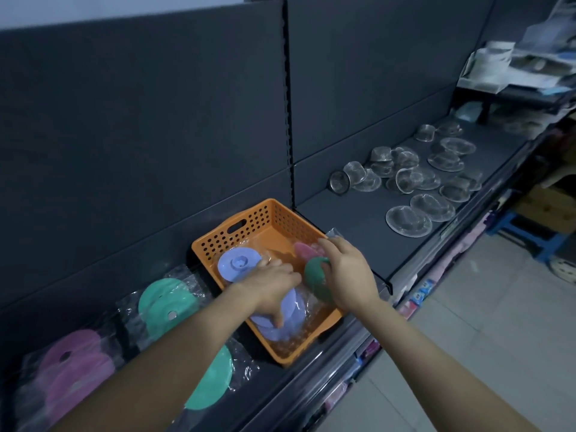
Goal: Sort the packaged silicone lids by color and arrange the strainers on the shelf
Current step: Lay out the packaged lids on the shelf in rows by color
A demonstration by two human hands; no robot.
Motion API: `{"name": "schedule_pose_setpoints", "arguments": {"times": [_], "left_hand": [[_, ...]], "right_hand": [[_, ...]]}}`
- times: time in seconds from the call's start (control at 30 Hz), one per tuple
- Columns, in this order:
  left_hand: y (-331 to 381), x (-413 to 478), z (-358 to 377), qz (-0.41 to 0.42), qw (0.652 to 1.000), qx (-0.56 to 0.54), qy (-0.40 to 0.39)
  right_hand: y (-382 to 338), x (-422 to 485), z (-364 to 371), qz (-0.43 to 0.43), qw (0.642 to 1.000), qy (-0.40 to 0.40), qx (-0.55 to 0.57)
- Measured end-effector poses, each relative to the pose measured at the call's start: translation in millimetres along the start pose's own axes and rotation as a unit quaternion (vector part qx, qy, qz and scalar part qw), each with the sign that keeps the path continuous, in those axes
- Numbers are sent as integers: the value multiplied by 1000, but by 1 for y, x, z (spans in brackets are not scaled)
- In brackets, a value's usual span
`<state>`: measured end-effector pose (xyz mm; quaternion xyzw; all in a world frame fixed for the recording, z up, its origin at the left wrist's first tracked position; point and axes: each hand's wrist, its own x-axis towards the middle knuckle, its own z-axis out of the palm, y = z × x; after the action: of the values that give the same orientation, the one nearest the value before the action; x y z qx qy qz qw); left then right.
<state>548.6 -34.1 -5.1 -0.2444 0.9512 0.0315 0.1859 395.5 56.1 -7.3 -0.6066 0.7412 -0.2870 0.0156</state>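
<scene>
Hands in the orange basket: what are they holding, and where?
The right hand grips a green lid by its upper edge. The left hand rests on purple lids; its grip cannot be told.

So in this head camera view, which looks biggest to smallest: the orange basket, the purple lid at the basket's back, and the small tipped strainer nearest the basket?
1. Orange basket, clearly largest.
2. Purple lid, it fits inside the basket.
3. Tipped strainer, smallest as seen, though it sits farther from the camera, so the gap to the lid is unsure.

Both hands in orange basket [249, 222]: left hand [271, 286] on purple lids [290, 310], right hand [346, 272] gripping green lid [314, 277].
</scene>
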Motion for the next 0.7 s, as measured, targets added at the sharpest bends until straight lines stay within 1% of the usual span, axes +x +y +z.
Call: {"name": "schedule_pose_setpoints", "arguments": {"times": [0.1, 0.17, 0.27, 0.33, 0.47, 0.53, 0.6, 0.7], "left_hand": [[-8, -4, -9, -17, 997, -27, 75], [-16, -9, -13, -40, 993, -67, 85], [-24, -19, -11, -65, 988, -135, 27], [-23, -22, -7, -67, 987, -145, -4], [-22, -17, -6, -75, 983, -167, -30], [-21, -9, -7, -74, 977, -184, -74], [-17, -1, -7, -61, 978, -161, -117], [-12, 8, -5, -37, 991, -63, -108]], "right_hand": [[1, 0, 1, -3, 1000, 2, -1], [2, 0, 2, -3, 1000, 5, -4], [2, 0, 4, 4, 1000, 9, -5], [2, 0, 4, 7, 1000, 9, -6], [2, 1, 4, 3, 1000, 2, -4], [3, 1, 5, 3, 1000, 1, -5], [3, 1, 4, 4, 1000, 3, -5], [2, 1, 4, 5, 1000, 6, -7]]}}
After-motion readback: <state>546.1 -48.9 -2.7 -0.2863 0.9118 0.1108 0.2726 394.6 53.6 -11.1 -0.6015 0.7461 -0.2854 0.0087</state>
